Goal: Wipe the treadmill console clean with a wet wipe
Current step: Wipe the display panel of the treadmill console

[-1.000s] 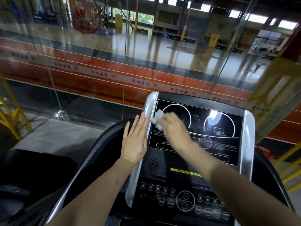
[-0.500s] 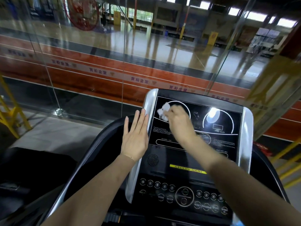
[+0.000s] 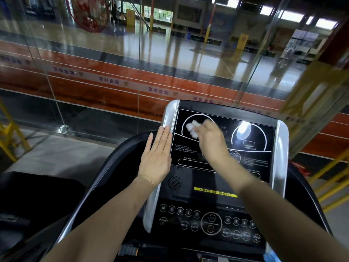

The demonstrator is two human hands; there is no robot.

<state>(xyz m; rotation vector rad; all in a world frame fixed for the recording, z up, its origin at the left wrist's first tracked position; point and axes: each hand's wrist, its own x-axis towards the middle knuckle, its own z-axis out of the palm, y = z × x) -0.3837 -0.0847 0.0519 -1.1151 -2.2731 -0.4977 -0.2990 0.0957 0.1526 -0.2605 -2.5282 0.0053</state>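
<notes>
The treadmill console (image 3: 251, 163) is a black glossy display panel with two white dial outlines, silver side rails and a button panel below. My right hand (image 3: 211, 140) holds a crumpled white wet wipe (image 3: 192, 127) against the left dial area of the display. My left hand (image 3: 157, 156) lies flat with straight fingers on the console's silver left rail (image 3: 169, 118).
A button panel (image 3: 209, 224) with START, MODE and ENTER keys lies below the display. Black curved handrails (image 3: 105, 178) flank the console. A glass wall (image 3: 139, 63) stands just ahead, yellow railings (image 3: 7, 137) at left and right. A blue object (image 3: 270, 256) shows at the bottom right.
My right hand carried the wipe up and rightward from the display's left edge into the left dial. My left hand stayed flat on the left rail.
</notes>
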